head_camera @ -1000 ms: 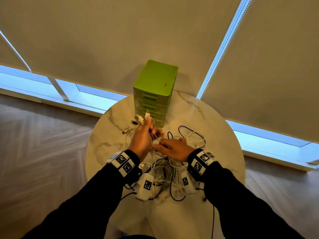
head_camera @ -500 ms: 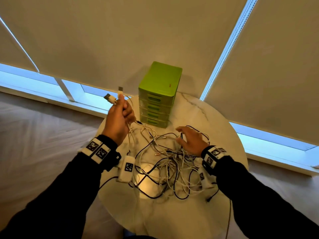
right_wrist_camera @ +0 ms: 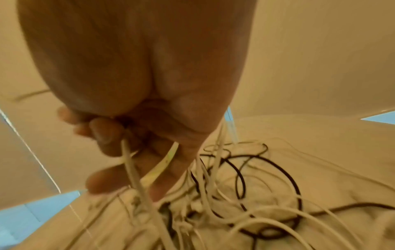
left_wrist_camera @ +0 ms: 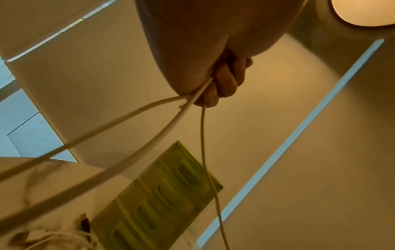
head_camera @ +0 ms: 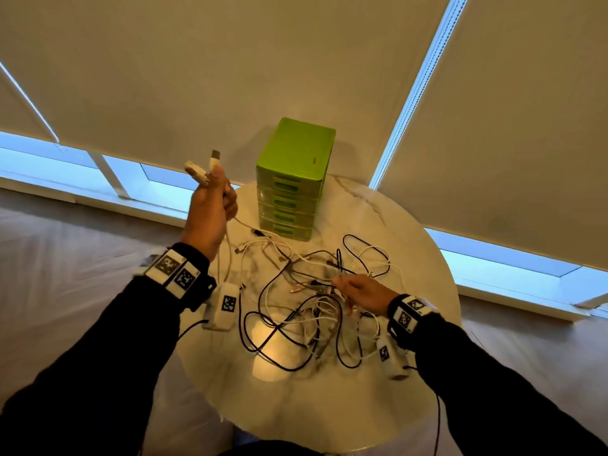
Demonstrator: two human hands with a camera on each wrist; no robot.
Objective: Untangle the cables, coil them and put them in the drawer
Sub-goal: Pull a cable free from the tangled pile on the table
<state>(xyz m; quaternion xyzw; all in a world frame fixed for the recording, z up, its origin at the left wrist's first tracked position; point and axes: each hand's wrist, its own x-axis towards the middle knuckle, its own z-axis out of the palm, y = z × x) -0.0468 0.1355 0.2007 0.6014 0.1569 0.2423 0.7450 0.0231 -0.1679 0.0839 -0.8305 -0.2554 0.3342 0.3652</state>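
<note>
My left hand [head_camera: 217,195] is raised left of the green drawer unit [head_camera: 292,179] and grips white cables [left_wrist_camera: 128,135]. Two plug ends [head_camera: 214,159] stick up above its fingers. The strands hang from it down to the tangle of white and black cables [head_camera: 289,311] on the round marble table [head_camera: 414,258]. My right hand [head_camera: 348,291] is low over the right side of the tangle. In the right wrist view its fingers [right_wrist_camera: 102,135] curl round a few white strands [right_wrist_camera: 132,169]. All the drawers of the unit look shut.
Both windows behind the table are covered by roller blinds, and a bead chain [head_camera: 411,93] hangs by the right one. Two white tagged boxes [head_camera: 223,304] hang from my wrists near the table's edges. The floor lies all round the small table.
My left hand has risen up and to the left with the plug ends, pulling strands out of the pile. My right hand has left it and dropped onto the tangle.
</note>
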